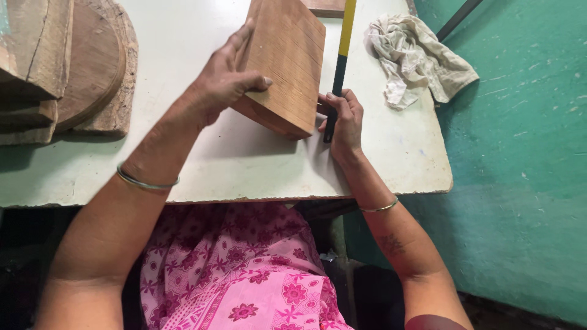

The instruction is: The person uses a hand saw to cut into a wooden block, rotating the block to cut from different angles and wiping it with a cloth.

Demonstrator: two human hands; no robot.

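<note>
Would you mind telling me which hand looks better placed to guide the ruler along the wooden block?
Probably the right hand: it already grips the ruler beside the wooden block. The left hand is spread over the block's other side, steadying it on the table.

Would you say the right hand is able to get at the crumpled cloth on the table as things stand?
Probably yes: the cloth lies on bare tabletop beyond the right hand, nothing between them, but that hand now grips the yellow-and-black ruler.

The single head camera looks steeply down from the person's own head, close over the white bench point(244, 165). It faces forward across the bench toward a green wall point(520, 153) at right.
</note>
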